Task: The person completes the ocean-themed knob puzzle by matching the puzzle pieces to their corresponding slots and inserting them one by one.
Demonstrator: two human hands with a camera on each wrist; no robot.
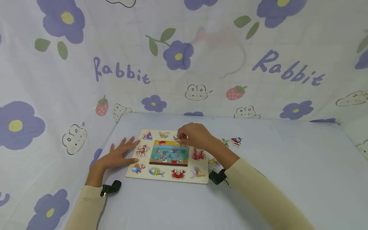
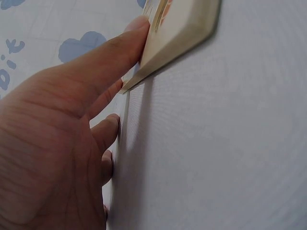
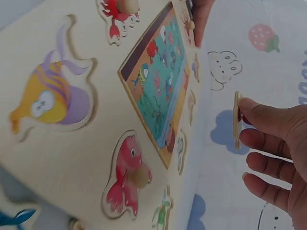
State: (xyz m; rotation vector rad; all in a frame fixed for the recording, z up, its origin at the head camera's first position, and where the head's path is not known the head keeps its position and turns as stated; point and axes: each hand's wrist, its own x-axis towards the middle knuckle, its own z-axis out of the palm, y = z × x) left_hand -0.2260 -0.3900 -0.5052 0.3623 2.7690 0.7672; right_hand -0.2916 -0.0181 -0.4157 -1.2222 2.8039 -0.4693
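A wooden peg puzzle board (image 1: 166, 177) with sea animal pictures lies on the table. My left hand (image 1: 120, 155) spreads its fingers at the board's left side, and in the left wrist view the thumb (image 2: 136, 33) rests on its edge. Over the board's upper right part, my right hand (image 1: 195, 135) pinches a thin wooden puzzle piece (image 3: 237, 120) between thumb and index finger. That piece is seen edge-on, so its picture is hidden. A crab piece (image 1: 178, 173), a red piece (image 3: 125, 177) and an octopus piece (image 1: 142, 150) with knobs sit in their slots.
Several loose puzzle pieces lie right of the board, among them a purple and red one (image 1: 236, 141) and a green one (image 1: 225, 142). My right forearm partly covers others. A patterned cloth (image 1: 172, 80) hangs behind the table.
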